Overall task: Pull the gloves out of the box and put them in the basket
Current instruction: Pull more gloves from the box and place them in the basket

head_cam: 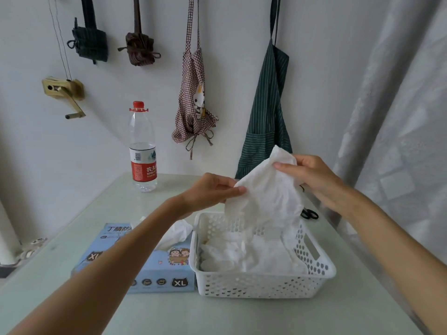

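Both arms reach forward over the table. Left hand sits palm-down above the far left corner of the basket, thumb and forefinger pinching the left edge of a white glove; other fingers curled under. Right hand is higher and further back, wrist bent, thumb and forefinger pinching the glove's top edge, remaining fingers loosely folded behind the material. The glove hangs stretched between the two hands, its lower end drooping into the basket and touching the pile of white gloves already inside.

Basket is white, perforated, standing on the table just right of the blue glove box, the two touching or nearly so. Another glove sticks up out of the box's top opening, partly hidden by the left forearm. Water bottle with red cap stands upright at the table's far edge, well apart from the box. Black scissors lie behind the basket, mostly hidden. Aprons hang on the wall: checked one, green striped one.
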A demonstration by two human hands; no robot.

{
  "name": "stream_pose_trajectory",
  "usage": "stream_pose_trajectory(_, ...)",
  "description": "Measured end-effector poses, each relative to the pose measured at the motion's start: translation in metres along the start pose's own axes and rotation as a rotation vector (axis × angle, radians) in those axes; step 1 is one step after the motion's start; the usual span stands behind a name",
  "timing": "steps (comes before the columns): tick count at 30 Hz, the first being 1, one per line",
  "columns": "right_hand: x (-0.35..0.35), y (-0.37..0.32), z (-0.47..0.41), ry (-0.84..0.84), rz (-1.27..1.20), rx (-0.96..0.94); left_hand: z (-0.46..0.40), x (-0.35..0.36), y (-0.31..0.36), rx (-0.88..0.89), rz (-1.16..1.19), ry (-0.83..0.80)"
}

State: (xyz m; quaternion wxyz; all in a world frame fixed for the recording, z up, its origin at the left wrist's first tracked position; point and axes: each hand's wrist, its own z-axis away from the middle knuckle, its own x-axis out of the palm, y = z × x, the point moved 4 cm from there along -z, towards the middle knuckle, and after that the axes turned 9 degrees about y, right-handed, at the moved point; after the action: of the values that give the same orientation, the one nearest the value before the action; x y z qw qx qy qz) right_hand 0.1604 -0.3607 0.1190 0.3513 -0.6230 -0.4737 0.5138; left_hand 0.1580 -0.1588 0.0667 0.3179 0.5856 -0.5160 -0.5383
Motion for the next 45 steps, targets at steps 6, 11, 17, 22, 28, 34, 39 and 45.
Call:
stream_pose_trajectory(6,0.0,0.001,0.007,0.076,0.072,-0.023,0.007,-0.011,0.004,0.081,-0.103,0.199)
stream_pose_trajectory(11,0.02,-0.014,0.032,0.259,-0.007,-0.279,0.024,-0.024,0.028,0.181,-0.007,0.647)
stream_pose_trajectory(17,0.025,0.054,0.03,0.364,-0.04,-0.097,0.011,0.015,-0.003,0.302,-0.513,0.749)
stream_pose_trajectory(22,0.001,0.135,0.021,0.285,0.492,0.111,-0.027,0.049,-0.077,0.34,-1.116,0.113)
stream_pose_trajectory(28,0.013,0.142,0.011,0.156,1.112,-0.133,-0.039,0.057,-0.079,0.513,-1.306,0.013)
stream_pose_trajectory(34,0.026,0.137,0.005,0.046,1.382,-0.308,-0.018,0.035,-0.066,0.242,-1.316,0.042)
stream_pose_trajectory(39,0.038,0.145,0.014,-0.232,1.188,-0.429,0.0,0.029,-0.082,-0.018,-1.528,-0.4)
stream_pose_trajectory(45,0.038,0.172,0.017,-0.629,1.061,-0.007,-0.006,0.034,-0.071,0.193,-1.617,-0.263)
